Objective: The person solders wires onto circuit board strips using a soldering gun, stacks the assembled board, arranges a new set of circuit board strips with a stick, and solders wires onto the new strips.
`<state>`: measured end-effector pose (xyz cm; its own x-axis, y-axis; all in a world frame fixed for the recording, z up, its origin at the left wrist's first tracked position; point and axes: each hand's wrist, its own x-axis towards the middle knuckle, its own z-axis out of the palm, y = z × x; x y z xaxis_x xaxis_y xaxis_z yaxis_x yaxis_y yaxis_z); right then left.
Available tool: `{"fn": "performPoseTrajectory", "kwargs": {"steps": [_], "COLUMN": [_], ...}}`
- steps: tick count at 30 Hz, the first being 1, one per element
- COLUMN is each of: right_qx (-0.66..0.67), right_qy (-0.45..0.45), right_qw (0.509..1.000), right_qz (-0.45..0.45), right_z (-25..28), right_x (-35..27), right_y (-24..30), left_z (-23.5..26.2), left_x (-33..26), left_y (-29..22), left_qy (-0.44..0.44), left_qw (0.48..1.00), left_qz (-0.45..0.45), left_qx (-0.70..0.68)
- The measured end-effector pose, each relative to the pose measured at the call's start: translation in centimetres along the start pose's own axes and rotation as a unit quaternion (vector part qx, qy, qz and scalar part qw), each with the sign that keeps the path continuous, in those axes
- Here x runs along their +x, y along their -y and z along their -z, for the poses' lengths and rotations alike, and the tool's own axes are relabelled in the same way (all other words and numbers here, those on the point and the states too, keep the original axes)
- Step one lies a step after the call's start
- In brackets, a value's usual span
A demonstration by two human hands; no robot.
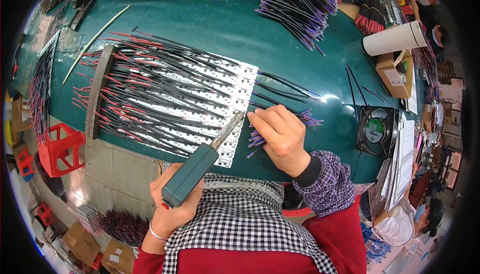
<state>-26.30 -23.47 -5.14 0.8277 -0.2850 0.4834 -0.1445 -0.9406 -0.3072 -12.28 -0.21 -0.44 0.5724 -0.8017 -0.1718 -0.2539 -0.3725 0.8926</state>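
Note:
My left hand (176, 218) is closed around a dark green soldering gun (190, 175). Its metal tip reaches up and to the right, to the right edge of a white circuit board panel (246, 80). Beside that tip, the fingers of my right hand (284, 136) are pinched together on a thin black wire, mostly hidden by the fingers. Rows of black wires with red ends (150, 94) lie across the panel. Short wires with blue-purple ends (257, 141) lie partly under my right hand. A few black wires (287, 85) stick out from the panel's right edge.
A grey bar (99, 91) lies across the wires' left ends. On the green table (210, 19) are a wire pile (300, 9), a white cup (394, 39), a cardboard box (397, 76), a black fan (377, 131) and papers (402, 161). A red stool (62, 149) stands left; people are at right.

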Motion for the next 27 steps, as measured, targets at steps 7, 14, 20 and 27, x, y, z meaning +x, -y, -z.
{"fn": "performPoseTrajectory", "kwargs": {"steps": [7,14,20,27], "right_qx": [-0.039,-0.062,-0.024,-0.004], "right_qy": [0.002,0.002,-0.006,-0.022], "right_qw": [0.999,0.997,0.999,1.000], "right_qz": [0.027,0.036,0.024,0.014], "right_z": [0.1,0.1,0.3,1.3], "right_x": [0.3,0.3,0.2,-0.8], "right_y": [0.5,0.6,0.6,2.2], "left_z": [0.3,0.6,0.6,0.4], "left_x": [0.6,-0.3,-2.2,-2.3], "left_y": [-0.6,-0.1,1.6,1.2], "left_qy": [0.004,0.002,-0.069,-0.110], "left_qw": [1.000,1.000,0.992,0.973], "left_qz": [-0.006,-0.011,0.041,0.084], "left_qx": [0.011,0.005,-0.097,-0.187]}}
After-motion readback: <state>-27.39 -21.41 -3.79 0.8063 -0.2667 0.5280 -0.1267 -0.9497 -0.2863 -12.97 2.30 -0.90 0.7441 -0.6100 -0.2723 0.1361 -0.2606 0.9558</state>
